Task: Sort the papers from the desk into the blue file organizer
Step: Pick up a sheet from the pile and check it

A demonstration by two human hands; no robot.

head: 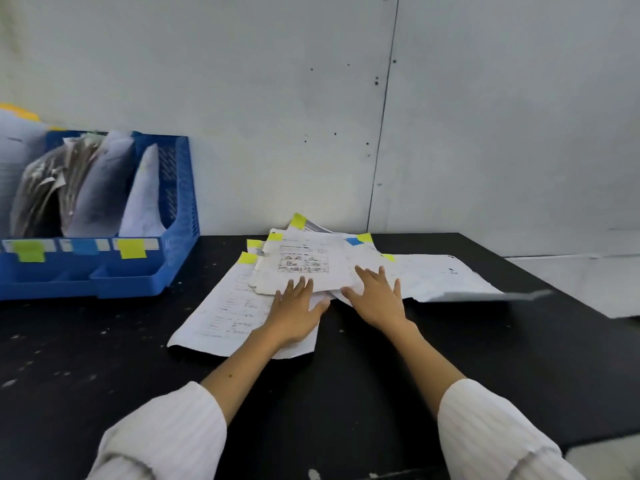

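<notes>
White ribbed sleeves fill the bottom edge. Both hands lie flat with fingers spread on the papers: left hand, right hand. These creased white sheets, tagged yellow and blue, sprawl mid-desk; their print is unreadable. At far left stands the blue file organizer, already holding sheets, its left side cut off.
</notes>
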